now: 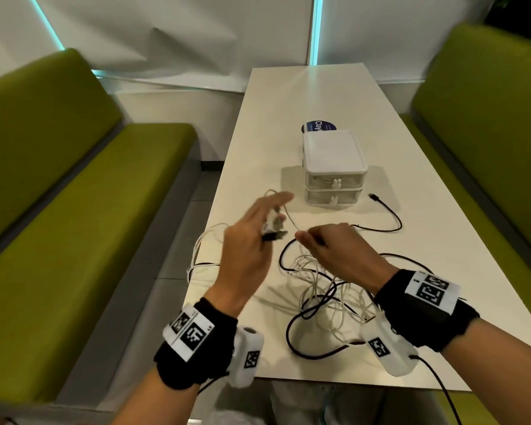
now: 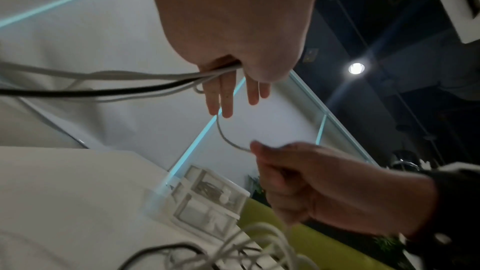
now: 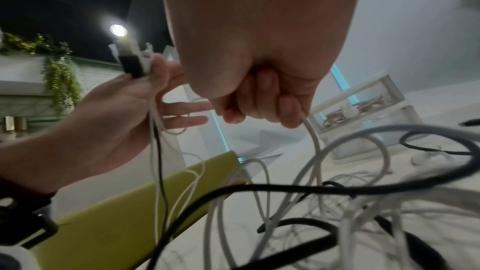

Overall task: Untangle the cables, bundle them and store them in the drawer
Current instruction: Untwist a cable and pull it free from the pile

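the left hand pinches several cable plugs, other fingers spread. the right hand fists around a white cable above the tangle.

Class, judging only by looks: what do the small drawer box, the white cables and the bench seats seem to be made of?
Drawer box: probably plastic, with an opaque white frame and clear fronts showing the contents.
White cables: likely a smooth, rubbery plastic jacket; they curl in loose loops.
Bench seats: green padded upholstery, matte; fabric or vinyl cannot be told.
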Demonstrator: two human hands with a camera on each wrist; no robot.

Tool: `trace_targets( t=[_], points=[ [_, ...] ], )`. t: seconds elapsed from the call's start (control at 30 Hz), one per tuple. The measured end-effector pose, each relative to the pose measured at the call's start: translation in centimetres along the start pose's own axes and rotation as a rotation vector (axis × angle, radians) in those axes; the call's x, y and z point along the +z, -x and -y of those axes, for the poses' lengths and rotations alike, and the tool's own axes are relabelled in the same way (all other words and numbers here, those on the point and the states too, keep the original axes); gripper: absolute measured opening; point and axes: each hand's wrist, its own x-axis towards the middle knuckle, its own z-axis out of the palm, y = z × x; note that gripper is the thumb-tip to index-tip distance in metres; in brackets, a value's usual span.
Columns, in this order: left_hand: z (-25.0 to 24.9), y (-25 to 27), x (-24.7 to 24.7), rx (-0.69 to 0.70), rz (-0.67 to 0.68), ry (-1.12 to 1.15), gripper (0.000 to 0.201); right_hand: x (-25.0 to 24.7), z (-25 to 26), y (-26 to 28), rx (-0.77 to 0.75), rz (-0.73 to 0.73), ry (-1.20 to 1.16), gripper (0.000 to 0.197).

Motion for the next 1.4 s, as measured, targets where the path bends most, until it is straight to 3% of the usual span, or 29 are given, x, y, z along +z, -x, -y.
trace_targets(
  t=[0.13,0.23,0.37,0.6,0.8,0.93,1.0,1.07,1.23,1.33,1.4],
  points=[
    [1.4,0.5,1.5,-0.043,0.221,-0.153,0.045,-0.2,0.8,0.7,-0.117,0.003,-0.048,0.038],
    [2.1,0.5,1.7,0.016,0.300,-0.302,0.027,-0.7,0.6,0.8,-0.159,-0.027,-0.072,0.028],
    [1.6,0.5,1.3,0.039,0.325,-0.389,0.012,-0.3,0.0,0.9,-0.166,-0.019,-0.112,0.037],
    [1.0,-0.4,0.4,0.021,0.118,-0.301,0.016,-0.4,0.1,0.3,-0.132,-0.029,-0.172,0.061],
    [0.7,-1.8,-0.6,-0.365,-0.161,0.145,0.030,-0.1,-0.7,-0.3,-0.012,0.039,-0.206,0.063],
    [1.3,-3.1,-2.6,-0.501,-0.403,0.330,0.039,0.0,-2.0,0.4,0.054,0.083,-0.219,0.064],
    [2.1,-3.7,-3.0,-0.540,-0.421,0.306,0.041,0.1,-2.0,0.8,0.049,0.070,-0.197,0.061],
    [2.7,-3.5,-3.0,-0.560,-0.343,0.200,0.040,0.1,-1.6,0.8,0.038,0.049,-0.151,0.060],
    [3.2,-2.3,-2.3,-0.414,-0.262,-0.084,0.021,0.0,-1.1,0.6,0.053,0.055,-0.082,0.061],
    [2.2,-2.0,-1.9,-0.236,-0.271,-0.143,0.031,0.0,-1.2,0.7,0.050,0.065,-0.052,0.060],
    [1.3,-1.7,-1.2,-0.119,-0.204,-0.083,0.034,0.1,-1.2,0.6,0.051,0.066,-0.044,0.060]
  ],
)
